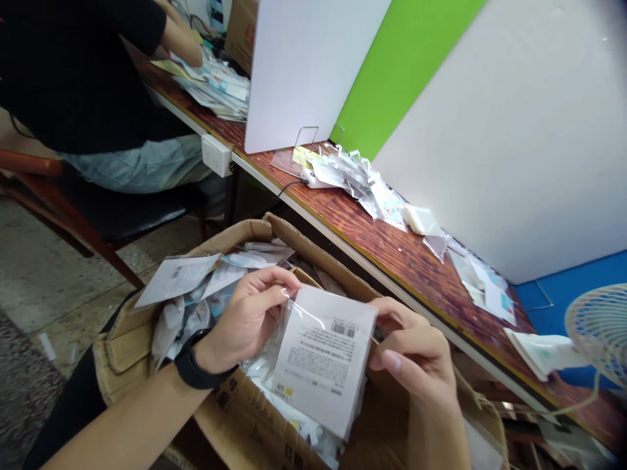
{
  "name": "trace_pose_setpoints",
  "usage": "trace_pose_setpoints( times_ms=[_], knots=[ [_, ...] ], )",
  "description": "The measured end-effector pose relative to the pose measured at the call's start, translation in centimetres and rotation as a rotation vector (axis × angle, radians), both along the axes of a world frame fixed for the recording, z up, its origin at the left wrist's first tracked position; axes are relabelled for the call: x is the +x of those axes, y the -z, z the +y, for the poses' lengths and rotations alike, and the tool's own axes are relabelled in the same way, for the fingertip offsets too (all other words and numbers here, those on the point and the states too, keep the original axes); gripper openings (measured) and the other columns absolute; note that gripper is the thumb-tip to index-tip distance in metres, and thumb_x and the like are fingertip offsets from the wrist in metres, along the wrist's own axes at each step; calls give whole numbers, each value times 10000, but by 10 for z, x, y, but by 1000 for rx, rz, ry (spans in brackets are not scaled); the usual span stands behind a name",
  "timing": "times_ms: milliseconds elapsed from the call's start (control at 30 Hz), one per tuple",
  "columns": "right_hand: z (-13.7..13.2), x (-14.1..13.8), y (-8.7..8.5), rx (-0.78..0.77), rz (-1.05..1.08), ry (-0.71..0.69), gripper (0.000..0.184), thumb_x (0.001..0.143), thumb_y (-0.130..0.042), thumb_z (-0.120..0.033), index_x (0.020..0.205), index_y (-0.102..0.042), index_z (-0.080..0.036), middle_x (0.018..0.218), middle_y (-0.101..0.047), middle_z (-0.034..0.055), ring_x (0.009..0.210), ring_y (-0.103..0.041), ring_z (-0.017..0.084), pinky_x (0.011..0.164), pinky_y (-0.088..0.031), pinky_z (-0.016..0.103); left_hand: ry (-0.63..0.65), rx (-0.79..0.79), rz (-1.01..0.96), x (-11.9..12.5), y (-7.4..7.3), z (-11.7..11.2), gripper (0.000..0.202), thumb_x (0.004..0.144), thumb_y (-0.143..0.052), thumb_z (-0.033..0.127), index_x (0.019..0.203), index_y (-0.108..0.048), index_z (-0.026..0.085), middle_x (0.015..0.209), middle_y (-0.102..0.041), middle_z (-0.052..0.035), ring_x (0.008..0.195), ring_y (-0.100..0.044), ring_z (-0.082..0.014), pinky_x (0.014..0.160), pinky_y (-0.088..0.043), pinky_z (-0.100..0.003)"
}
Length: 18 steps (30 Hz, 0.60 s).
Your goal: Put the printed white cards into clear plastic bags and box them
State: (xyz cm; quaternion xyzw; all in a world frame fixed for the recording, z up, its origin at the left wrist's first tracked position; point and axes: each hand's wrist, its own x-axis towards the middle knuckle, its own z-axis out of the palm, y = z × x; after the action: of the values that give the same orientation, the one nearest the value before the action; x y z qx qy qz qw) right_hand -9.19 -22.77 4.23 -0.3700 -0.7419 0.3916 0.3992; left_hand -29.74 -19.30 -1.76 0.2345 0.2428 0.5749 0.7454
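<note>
Between my two hands, tilted over an open cardboard box point(235, 418), is a flat clear plastic packet point(318, 365) with a white card inside, printed with text and a barcode. My left hand point(259, 310), with a black band on the wrist, pinches its upper left corner. At the upper right edge, my right hand point(416, 352) has its fingers curled against the packet. Below it lie white scraps and more packets, partly hidden by the packet and my hands. Another white packet point(179, 277) rests at the box's left side.
Along the wooden table point(343, 222) lies a heap of plastic packets point(353, 176). A white fan point(600, 333) stands at the right. Behind a white divider point(308, 65), a person in a black shirt point(73, 72) sits by a pile of packets point(215, 85).
</note>
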Motion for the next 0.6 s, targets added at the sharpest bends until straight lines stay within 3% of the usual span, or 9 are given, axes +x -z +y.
trace_pose_setpoints(
  times_ms=[67, 133, 267, 400, 600],
  knots=[
    [-1, 2, 1, 20, 30, 34, 177, 793, -540, -195, 637, -623, -197, 887, -605, 64, 778, -580, 218, 690, -466, 370, -11, 1, 2, 0, 0, 0, 53, 640, -660, 115, 634, -676, 165, 546, -630, 28, 464, -558, -74, 445, -430, -151],
    [-2, 2, 3, 64, 42, 103, 48, 781, -557, -176, 769, -587, -212, 883, -590, 64, 785, -572, 217, 680, -472, 364, -27, 7, 18, 1, 0, 0, 56, 644, -654, 110, 640, -675, 162, 557, -640, 24, 473, -568, -77, 451, -440, -150],
    [-3, -3, 8, 276, -176, 234, 405, 691, -655, -117, 1060, -510, -199, 1048, -499, 110, 982, -521, 267, 779, -485, 418, -39, 6, 56, 1, -1, 1, 85, 664, -625, 90, 647, -668, 161, 560, -646, 26, 474, -574, -76, 458, -448, -149],
    [-1, -10, 9, 417, -436, 286, 409, 693, -660, -87, 1063, -515, -183, 1121, -465, 121, 1079, -485, 265, 876, -452, 425, -52, -1, 89, 2, 0, 2, 94, 676, -611, 87, 651, -663, 161, 545, -640, 28, 463, -570, -79, 452, -445, -152],
    [5, -9, 8, 329, -403, 190, 294, 748, -611, -52, 1004, -592, -196, 1159, -520, 104, 1043, -542, 230, 825, -474, 349, -74, 10, 102, 3, 2, 2, 91, 679, -622, 96, 665, -674, 170, 586, -664, 25, 499, -580, -80, 482, -453, -156]
  ],
)
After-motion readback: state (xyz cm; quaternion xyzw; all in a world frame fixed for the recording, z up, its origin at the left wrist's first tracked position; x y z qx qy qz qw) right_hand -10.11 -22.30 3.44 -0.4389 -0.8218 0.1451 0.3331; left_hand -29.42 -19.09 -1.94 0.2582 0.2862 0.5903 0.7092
